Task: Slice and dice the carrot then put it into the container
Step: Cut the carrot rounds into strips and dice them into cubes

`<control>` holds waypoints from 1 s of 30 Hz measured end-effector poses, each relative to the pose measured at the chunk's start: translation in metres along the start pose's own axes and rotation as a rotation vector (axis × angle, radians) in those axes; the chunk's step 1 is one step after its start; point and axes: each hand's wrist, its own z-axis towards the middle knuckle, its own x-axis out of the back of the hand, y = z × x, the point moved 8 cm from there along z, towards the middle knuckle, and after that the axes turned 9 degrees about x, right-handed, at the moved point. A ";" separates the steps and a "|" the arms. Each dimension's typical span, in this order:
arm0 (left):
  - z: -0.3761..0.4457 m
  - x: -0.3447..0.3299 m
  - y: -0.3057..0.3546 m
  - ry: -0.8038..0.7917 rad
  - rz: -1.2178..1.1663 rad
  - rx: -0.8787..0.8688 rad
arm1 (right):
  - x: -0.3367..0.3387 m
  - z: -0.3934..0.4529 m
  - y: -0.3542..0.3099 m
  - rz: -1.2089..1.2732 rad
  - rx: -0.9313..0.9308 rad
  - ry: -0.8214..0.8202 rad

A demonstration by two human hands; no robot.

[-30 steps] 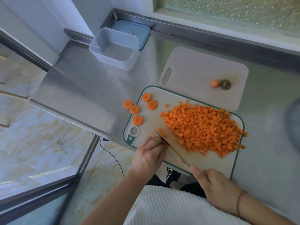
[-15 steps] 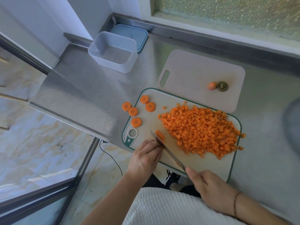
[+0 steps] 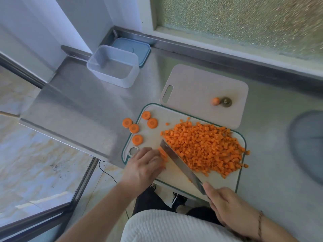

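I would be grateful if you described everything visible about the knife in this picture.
The knife has a broad, flat blade that looks like plain grey steel, with a squared-off tip. It lies diagonally across the green-rimmed cutting board, tip pointing away from the person, between the pile of diced carrot and the carrot piece being cut. The right hand grips the handle, hiding it entirely. The left hand holds the carrot piece against the blade's left face.

The person wears a white ribbed top [image 3: 174,226], dark trousers [image 3: 150,201], black shoes with white trim [image 3: 178,200], bare forearms, and a thin beaded bracelet [image 3: 259,224] behind the right-hand fingers.
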 end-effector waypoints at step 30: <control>-0.009 -0.007 0.009 0.120 -0.142 0.240 | -0.010 0.012 -0.011 -0.245 -0.023 -0.017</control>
